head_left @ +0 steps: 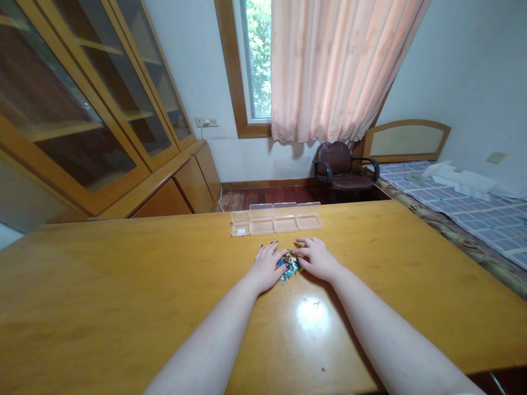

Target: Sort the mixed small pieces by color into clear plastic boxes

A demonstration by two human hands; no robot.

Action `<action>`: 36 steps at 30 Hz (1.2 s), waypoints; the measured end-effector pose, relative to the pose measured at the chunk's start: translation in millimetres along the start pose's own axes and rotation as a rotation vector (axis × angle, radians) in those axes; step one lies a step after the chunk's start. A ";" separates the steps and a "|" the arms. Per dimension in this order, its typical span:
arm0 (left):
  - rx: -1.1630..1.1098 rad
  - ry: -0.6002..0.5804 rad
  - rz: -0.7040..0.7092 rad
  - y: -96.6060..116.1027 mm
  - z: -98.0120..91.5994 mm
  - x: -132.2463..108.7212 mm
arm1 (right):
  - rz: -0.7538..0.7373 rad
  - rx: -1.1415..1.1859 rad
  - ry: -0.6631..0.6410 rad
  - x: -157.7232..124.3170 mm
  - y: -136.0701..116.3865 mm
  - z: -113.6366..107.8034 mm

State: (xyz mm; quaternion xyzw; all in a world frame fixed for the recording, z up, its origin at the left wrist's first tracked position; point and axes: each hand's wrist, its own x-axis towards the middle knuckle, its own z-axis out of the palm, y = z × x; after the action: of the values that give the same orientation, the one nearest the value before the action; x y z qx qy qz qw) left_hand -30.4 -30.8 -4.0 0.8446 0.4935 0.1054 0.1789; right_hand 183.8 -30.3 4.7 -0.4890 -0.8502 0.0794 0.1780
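A small heap of tiny blue, yellow and dark pieces (291, 269) lies on the wooden table, too small to name more exactly. My left hand (267, 267) rests at the heap's left side, fingers spread and the thumb on the pieces. From the right, my right hand (317, 259) reaches to the heap with bent, parted fingers touching its edge. A bit of blue and yellow shows by its fingertips, though it does not look gripped. Just beyond both hands stands a row of several clear plastic boxes (262, 226) with raised lids; a small white label sits in the leftmost.
The wooden table (123, 296) spreads wide on both sides. Glass-doored cabinets (111, 71) line the left wall. Behind the table are a dark office chair (340, 167) and a pink curtain (337, 66). A bed (465, 200) stands at the right.
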 end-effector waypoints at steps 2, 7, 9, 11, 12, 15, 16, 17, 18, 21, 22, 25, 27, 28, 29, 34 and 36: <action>-0.001 -0.003 -0.004 1.7 -1.5 -0.3 | 0.059 -0.040 0.022 0.8 2.6 1.4; 0.000 -0.015 -0.004 4.1 -4.5 -0.6 | 0.220 -0.138 0.067 3.0 12.5 1.9; 0.001 -0.013 -0.002 3.1 -3.9 -0.3 | 0.273 -0.156 0.075 3.5 17.0 1.4; 0.001 -0.009 0.001 1.6 -2.7 0.2 | 0.325 -0.165 0.078 3.9 20.9 1.2; 0.001 -0.009 0.002 1.0 -2.1 0.4 | 0.349 -0.167 0.081 4.0 22.3 1.3; -0.002 -0.010 -0.009 0.7 -1.6 0.8 | 0.372 -0.167 0.086 4.0 24.5 3.1; -0.006 -0.008 -0.015 1.2 -1.8 0.9 | 0.363 -0.166 0.081 3.9 24.8 4.1; -0.014 -0.003 -0.020 1.9 -2.2 1.0 | 0.350 -0.166 0.073 3.7 25.0 5.2; -0.026 0.006 -0.024 2.6 -2.7 1.1 | 0.337 -0.166 0.063 3.6 25.5 6.2; -0.084 0.062 -0.027 3.4 -3.9 2.3 | 0.337 -0.166 0.054 3.1 28.1 8.6; -0.102 0.094 -0.037 2.9 -4.2 2.9 | 0.347 -0.163 0.059 3.1 29.0 9.1; -0.106 0.203 -0.101 -0.7 -5.4 4.4 | 0.330 -0.129 0.070 2.9 29.2 9.9; -0.064 0.233 -0.118 -3.4 -6.8 4.5 | 0.254 -0.089 0.057 2.6 25.5 10.2; -0.036 0.229 -0.111 -4.4 -7.5 4.3 | 0.206 -0.067 0.044 2.4 22.6 10.3; -0.008 0.216 -0.095 -4.9 -8.2 3.8 | 0.157 -0.045 0.027 2.2 19.2 10.3; 0.094 0.170 -0.045 -2.5 -10.7 0.5 | -0.005 0.065 -0.103 2.6 0.4 9.9; 0.125 0.176 -0.042 -1.1 -11.9 -0.3 | -0.023 0.079 -0.154 3.6 -5.9 11.3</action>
State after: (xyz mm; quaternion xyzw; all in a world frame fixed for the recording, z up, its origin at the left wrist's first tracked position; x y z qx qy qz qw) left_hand -35.7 -28.2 6.4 0.8309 0.5307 0.1444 0.0841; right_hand 173.1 -29.8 -3.1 -0.4644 -0.8631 0.1480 0.1323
